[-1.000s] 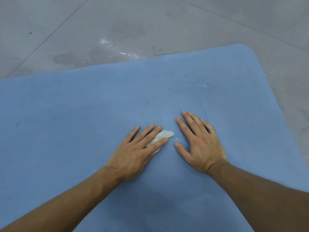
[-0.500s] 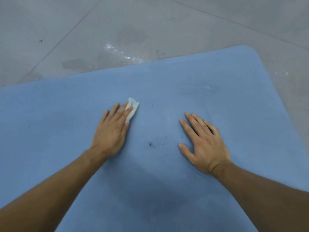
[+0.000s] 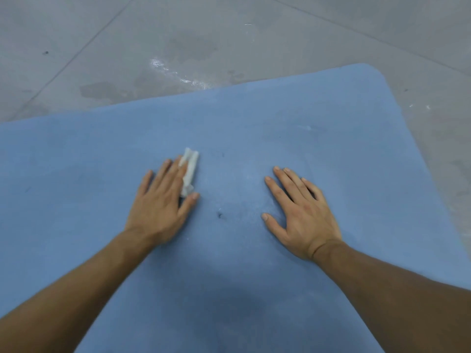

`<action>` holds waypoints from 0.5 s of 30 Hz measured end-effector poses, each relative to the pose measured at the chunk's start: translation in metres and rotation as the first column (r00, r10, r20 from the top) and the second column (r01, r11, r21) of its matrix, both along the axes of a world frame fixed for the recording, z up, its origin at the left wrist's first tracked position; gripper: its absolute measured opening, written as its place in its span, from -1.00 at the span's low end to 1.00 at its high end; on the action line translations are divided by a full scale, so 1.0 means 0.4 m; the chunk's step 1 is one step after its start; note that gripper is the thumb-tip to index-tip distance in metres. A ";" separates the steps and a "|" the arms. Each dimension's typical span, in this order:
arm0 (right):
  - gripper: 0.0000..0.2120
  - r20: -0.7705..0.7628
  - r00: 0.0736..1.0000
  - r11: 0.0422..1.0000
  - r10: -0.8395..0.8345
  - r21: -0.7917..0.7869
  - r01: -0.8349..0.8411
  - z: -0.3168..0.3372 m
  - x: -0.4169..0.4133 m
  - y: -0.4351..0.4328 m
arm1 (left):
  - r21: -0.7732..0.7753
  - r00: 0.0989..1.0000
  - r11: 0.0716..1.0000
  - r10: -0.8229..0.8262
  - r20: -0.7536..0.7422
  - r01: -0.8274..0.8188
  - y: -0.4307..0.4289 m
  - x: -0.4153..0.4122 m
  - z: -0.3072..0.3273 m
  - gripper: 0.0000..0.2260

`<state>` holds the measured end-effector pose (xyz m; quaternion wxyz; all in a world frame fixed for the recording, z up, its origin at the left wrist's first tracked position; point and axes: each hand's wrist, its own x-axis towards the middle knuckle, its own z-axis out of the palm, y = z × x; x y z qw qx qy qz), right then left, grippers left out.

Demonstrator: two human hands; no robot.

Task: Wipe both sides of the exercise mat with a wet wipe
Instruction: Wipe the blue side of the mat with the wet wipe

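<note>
A blue exercise mat (image 3: 344, 154) lies flat on the grey floor and fills most of the view. My left hand (image 3: 160, 202) lies flat on the mat with straight fingers, pressing a crumpled white wet wipe (image 3: 190, 171) that sticks out past the index finger. My right hand (image 3: 298, 215) rests flat on the mat to the right, fingers spread, holding nothing. A small dark speck (image 3: 219, 215) sits on the mat between the two hands.
Grey concrete floor (image 3: 178, 42) surrounds the mat at the back and right. A wet shiny streak (image 3: 175, 73) lies on the floor just beyond the mat's far edge. The mat's rounded far right corner (image 3: 377, 70) is in view.
My left hand slid the wipe away from beside the right hand, up and to the left, then back a little toward me. The right hand stayed planted.
</note>
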<state>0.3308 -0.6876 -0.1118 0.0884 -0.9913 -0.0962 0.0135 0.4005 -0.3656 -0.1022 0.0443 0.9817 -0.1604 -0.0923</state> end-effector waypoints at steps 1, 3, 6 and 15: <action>-0.31 -0.001 1.000 1.000 0.000 -0.003 0.000 0.001 0.000 -0.001 | 0.015 0.998 0.998 0.061 0.003 -0.061 0.027 0.027 0.004 -0.30; -0.31 0.003 1.000 1.000 0.001 -0.005 0.000 0.001 0.000 0.000 | 0.031 0.990 0.990 0.137 -0.019 -0.136 0.067 0.071 0.013 -0.28; -0.31 0.001 1.000 1.000 -0.003 -0.001 0.003 0.000 0.001 0.000 | -0.038 0.994 0.995 0.088 -0.072 -0.091 0.062 0.092 0.020 -0.27; -0.31 -0.017 1.000 1.000 -0.006 0.004 0.006 0.004 0.003 0.000 | -0.100 0.836 0.834 -0.547 -0.036 0.542 -0.128 -0.102 0.018 -0.28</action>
